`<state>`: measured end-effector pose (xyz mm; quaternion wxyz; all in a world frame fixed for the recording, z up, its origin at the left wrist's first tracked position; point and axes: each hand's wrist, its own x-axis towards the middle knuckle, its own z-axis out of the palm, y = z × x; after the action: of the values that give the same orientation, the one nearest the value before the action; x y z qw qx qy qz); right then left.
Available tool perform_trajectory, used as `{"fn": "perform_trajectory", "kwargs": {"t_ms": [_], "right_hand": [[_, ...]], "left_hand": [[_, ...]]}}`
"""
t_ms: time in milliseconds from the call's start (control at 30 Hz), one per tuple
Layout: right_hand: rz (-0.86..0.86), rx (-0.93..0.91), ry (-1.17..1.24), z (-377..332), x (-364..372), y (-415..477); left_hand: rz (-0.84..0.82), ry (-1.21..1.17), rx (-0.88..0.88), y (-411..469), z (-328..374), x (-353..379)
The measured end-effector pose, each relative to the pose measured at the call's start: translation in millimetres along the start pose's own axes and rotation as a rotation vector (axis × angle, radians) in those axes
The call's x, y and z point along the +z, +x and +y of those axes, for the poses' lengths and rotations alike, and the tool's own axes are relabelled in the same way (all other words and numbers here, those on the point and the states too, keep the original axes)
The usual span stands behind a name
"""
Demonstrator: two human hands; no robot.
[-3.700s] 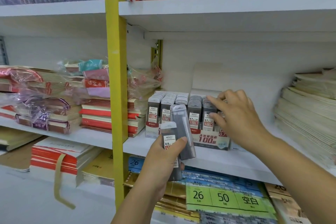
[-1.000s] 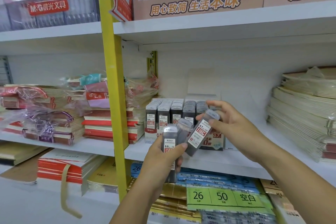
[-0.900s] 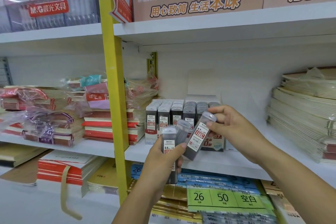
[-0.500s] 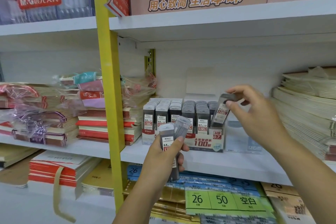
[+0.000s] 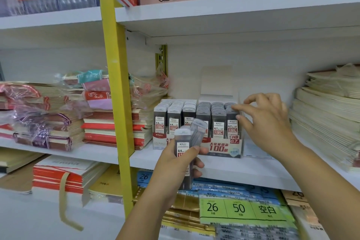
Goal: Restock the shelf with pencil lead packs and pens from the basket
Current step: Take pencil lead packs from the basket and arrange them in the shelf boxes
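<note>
Grey-capped lead packs, two, gripped in left hand, with the thumb across a front label marked 0.5. Near pack upright; second fanned behind it, tilted right.

Right hand at 0.7 box: index fingertip on tops of the far-right column, thumb against that column's side, other fingers loosely curled. Pinching a pack or only pressing, cannot tell.

0.5 box sits just beyond the left fingertips, up and to their left; left hand is the nearer. Its rows look full, so slack is likely small and packs probably enter from above, long axis vertical.

Open room overhead below upper shelf. Notebooks well right of the right fingers; post left of the left fingers.
</note>
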<state>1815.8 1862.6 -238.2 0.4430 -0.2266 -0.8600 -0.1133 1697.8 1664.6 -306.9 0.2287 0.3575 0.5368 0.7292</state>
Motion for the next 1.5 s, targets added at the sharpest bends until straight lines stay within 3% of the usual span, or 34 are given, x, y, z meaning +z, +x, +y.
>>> {"fn": "perform_trajectory", "kwargs": {"t_ms": [67,133,200,267,333,600,1067,1233,1300,1500], "right_hand": [[0.003,-0.012,-0.016,-4,-3,-4],[0.031,-0.036,0.119,-14,-12,-7],[-0.066,0.033,0.523,-29,-26,-8],[-0.276,0.136,0.922,-46,-38,-12],[-0.396,0.172,1.025,-58,-39,-18],[-0.372,0.343,1.381,-42,-47,-13],[-0.368,0.359,1.231,-42,-41,-19],[0.115,0.207,1.037,-21,-58,-4],[0.213,0.131,0.935,-10,-59,0],[0.044,0.060,0.605,-5,-31,1]], "left_hand": [[-0.016,-0.009,0.007,-3,3,2],[-0.033,-0.008,0.014,-5,6,4],[-0.051,0.003,0.024,-8,9,7],[-0.074,0.005,0.035,-10,12,9],[-0.101,-0.002,0.036,-12,14,10],[-0.125,-0.032,-0.070,-19,14,11],[-0.038,0.025,0.023,-11,5,4],[-0.029,0.004,0.023,-8,4,7],[-0.019,0.018,0.035,-6,4,8],[-0.060,0.018,-0.022,-1,-1,4]]}}
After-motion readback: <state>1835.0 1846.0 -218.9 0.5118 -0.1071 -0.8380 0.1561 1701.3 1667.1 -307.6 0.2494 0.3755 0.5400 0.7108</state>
